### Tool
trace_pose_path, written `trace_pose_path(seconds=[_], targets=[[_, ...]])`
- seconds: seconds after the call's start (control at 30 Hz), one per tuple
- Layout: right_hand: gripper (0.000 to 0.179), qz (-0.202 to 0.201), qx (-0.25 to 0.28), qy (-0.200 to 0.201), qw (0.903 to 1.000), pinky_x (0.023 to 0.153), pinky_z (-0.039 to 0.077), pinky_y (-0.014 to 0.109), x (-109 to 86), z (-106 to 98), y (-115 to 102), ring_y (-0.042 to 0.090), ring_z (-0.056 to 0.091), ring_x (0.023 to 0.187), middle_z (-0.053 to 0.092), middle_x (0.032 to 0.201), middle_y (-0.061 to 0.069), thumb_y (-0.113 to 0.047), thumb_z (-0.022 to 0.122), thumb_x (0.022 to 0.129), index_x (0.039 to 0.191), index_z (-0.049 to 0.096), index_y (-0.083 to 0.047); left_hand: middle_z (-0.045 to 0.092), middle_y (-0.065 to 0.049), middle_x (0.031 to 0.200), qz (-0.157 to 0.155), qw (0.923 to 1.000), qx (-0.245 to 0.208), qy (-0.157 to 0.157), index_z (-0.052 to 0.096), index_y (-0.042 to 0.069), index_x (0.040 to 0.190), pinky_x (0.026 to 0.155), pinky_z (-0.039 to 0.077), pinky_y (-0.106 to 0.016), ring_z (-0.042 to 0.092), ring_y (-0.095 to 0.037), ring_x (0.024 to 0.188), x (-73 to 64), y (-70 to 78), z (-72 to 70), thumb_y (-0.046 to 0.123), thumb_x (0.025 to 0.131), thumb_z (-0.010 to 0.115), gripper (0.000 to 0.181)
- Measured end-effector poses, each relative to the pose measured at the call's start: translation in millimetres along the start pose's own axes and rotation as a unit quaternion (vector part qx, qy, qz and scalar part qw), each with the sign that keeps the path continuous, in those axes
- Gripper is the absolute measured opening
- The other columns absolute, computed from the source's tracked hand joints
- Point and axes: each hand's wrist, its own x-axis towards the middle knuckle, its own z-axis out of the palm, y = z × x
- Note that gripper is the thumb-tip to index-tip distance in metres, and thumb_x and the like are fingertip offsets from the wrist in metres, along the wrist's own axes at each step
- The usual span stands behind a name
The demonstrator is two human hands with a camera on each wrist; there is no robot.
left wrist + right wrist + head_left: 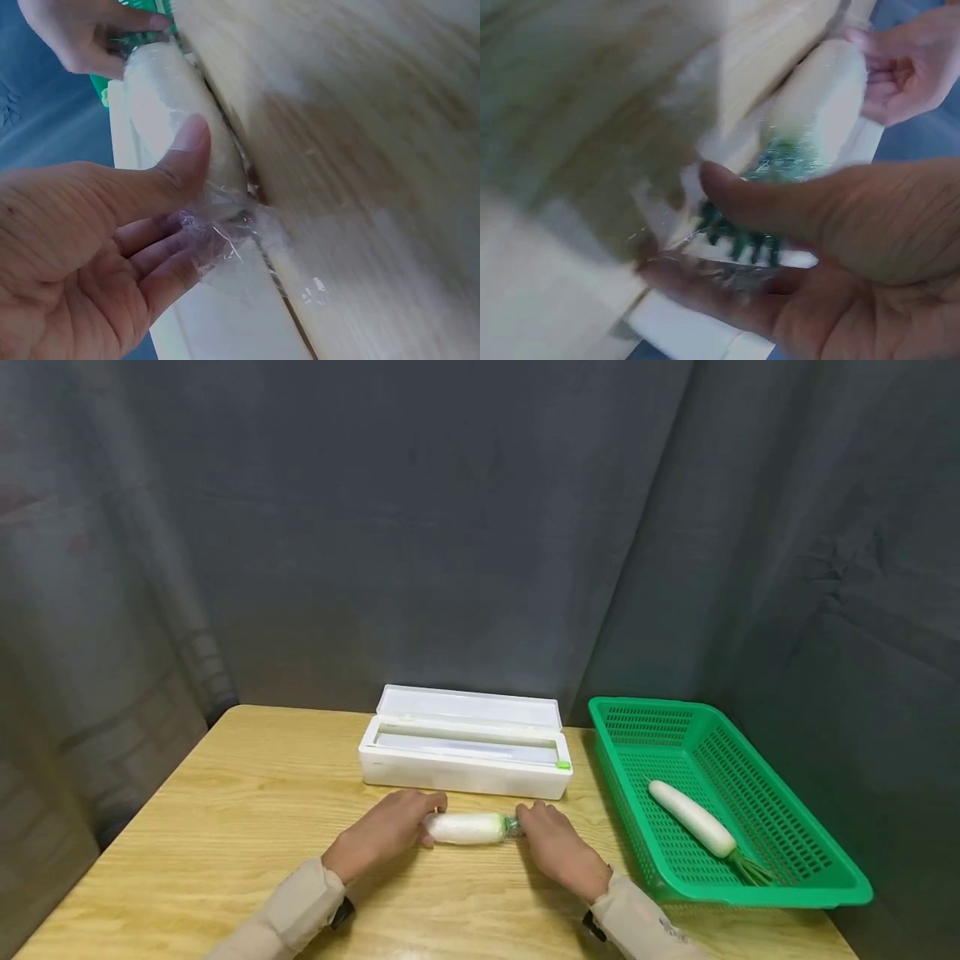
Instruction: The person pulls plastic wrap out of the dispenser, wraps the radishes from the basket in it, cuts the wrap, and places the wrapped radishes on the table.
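A white radish point(468, 828) with a green top lies crosswise between my hands, wrapped in clear plastic film point(236, 251). My left hand point(390, 827) grips its left end, thumb on one side and curled fingers behind, where loose film bunches up. At the other end, my right hand point(558, 847) holds the film-covered green stems point(739, 240) between thumb and fingers. Just beyond the hands stands a long white cling-film box point(461, 768), its lid point(468, 706) raised and a roll point(465, 747) inside.
To the right, a green plastic basket point(847, 887) holds a second white radish point(692, 817) with its leaf stems. Everything stands on a wooden table point(225, 827), and a dark grey curtain point(420, 527) hangs behind it.
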Motion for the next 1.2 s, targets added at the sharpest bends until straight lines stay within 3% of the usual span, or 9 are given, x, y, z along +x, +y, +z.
trace_pose_path(seconds=[0.13, 0.27, 0.37, 0.5, 0.6, 0.8, 1.0, 1.1, 1.2], targets=[[0.029, 0.005, 0.036, 0.037, 0.9987, 0.047, 0.029, 0.025, -6.6, 7, 3, 0.010, 0.034, 0.056, 0.044, 0.061, 0.006, 0.027, 0.050, 0.089, 0.080, 0.050, -0.001, 0.070, 0.002, 0.085, -0.009, 0.9998, -0.012, 0.010, 0.068, 0.011, 0.092, 0.067, 0.051, -0.025, 0.055, -0.004, 0.073, -0.1, 0.1, -0.5, 0.012, 0.073, 0.091, 0.030], [0.031, 0.013, 0.058, 0.045, 0.9972, 0.048, 0.023, 0.022, -7.9, 10, 4, 0.006, 0.025, 0.058, 0.040, 0.060, 0.002, 0.027, 0.047, 0.090, 0.079, 0.049, -0.001, 0.068, 0.004, 0.082, -0.006, 0.9998, -0.016, 0.007, 0.068, 0.011, 0.090, 0.066, 0.048, -0.023, 0.049, -0.002, 0.071, 2.5, -2.1, 0.2, 0.015, 0.072, 0.091, 0.029], [0.028, 0.038, 0.043, 0.050, 0.9971, 0.046, 0.029, 0.025, -6.0, 10, 4, 0.009, 0.036, 0.054, 0.044, 0.061, 0.006, 0.027, 0.052, 0.088, 0.078, 0.051, 0.000, 0.068, 0.004, 0.081, 0.001, 0.9999, -0.011, 0.008, 0.069, 0.011, 0.090, 0.065, 0.047, -0.021, 0.047, -0.001, 0.070, 4.2, -3.2, 1.5, 0.015, 0.072, 0.091, 0.029], [0.030, 0.095, -0.002, 0.066, 0.9934, 0.045, 0.044, 0.032, -1.6, 7, 0, 0.025, 0.058, 0.053, 0.053, 0.062, 0.013, 0.019, 0.073, 0.081, 0.079, 0.049, 0.000, 0.066, 0.004, 0.077, 0.012, 0.9998, -0.004, 0.015, 0.069, 0.009, 0.087, 0.063, 0.045, -0.021, 0.046, -0.001, 0.068, 3.9, -3.5, 3.7, 0.015, 0.070, 0.092, 0.029], [0.039, 0.130, -0.019, 0.073, 0.9887, 0.044, 0.049, 0.034, 0.7, 4, -5, 0.029, 0.062, 0.052, 0.056, 0.061, 0.015, 0.015, 0.082, 0.077, 0.080, 0.046, 0.000, 0.060, 0.006, 0.069, 0.026, 0.9994, 0.007, 0.021, 0.068, 0.009, 0.081, 0.059, 0.042, -0.020, 0.041, -0.001, 0.064, 3.3, -3.3, 4.9, 0.017, 0.069, 0.091, 0.027], [0.033, 0.118, -0.028, 0.090, 0.9886, 0.045, 0.052, 0.035, 2.3, 1, -13, 0.032, 0.063, 0.054, 0.056, 0.065, 0.017, 0.030, 0.063, 0.077, 0.087, 0.047, 0.003, 0.041, 0.010, 0.061, 0.045, 0.9982, 0.031, 0.024, 0.055, 0.012, 0.066, 0.054, 0.033, -0.017, 0.032, -0.002, 0.060, 2.6, -4.4, 5.9, 0.010, 0.075, 0.089, 0.035], [0.035, 0.117, -0.090, 0.098, 0.9842, 0.052, 0.054, 0.033, 5.5, 13, -16, 0.031, 0.058, 0.066, 0.050, 0.079, 0.016, 0.028, 0.075, 0.072, 0.083, 0.053, 0.003, 0.038, 0.011, 0.063, 0.053, 0.9979, 0.030, 0.024, 0.054, 0.012, 0.069, 0.055, 0.033, -0.016, 0.034, -0.001, 0.061, 4.5, -5.5, 6.6, -0.004, 0.083, 0.081, 0.034], [0.034, 0.109, -0.116, 0.116, 0.9804, 0.052, 0.053, 0.032, 8.0, 20, -16, 0.030, 0.055, 0.072, 0.049, 0.086, 0.018, 0.027, 0.077, 0.070, 0.084, 0.058, 0.003, 0.036, 0.010, 0.065, 0.040, 0.9991, 0.006, 0.010, 0.055, 0.009, 0.069, 0.056, 0.031, -0.017, 0.033, -0.001, 0.062, 5.4, -4.6, 4.8, -0.011, 0.082, 0.075, 0.031], [0.032, 0.099, -0.125, 0.132, 0.9784, 0.051, 0.052, 0.032, 11.2, 26, -14, 0.030, 0.054, 0.074, 0.048, 0.088, 0.019, 0.026, 0.079, 0.069, 0.083, 0.061, 0.003, 0.047, 0.007, 0.070, 0.014, 0.9998, -0.007, -0.010, 0.065, 0.005, 0.082, 0.058, 0.037, -0.019, 0.041, -0.003, 0.065, 2.6, -3.8, 2.6, -0.013, 0.083, 0.073, 0.019]])
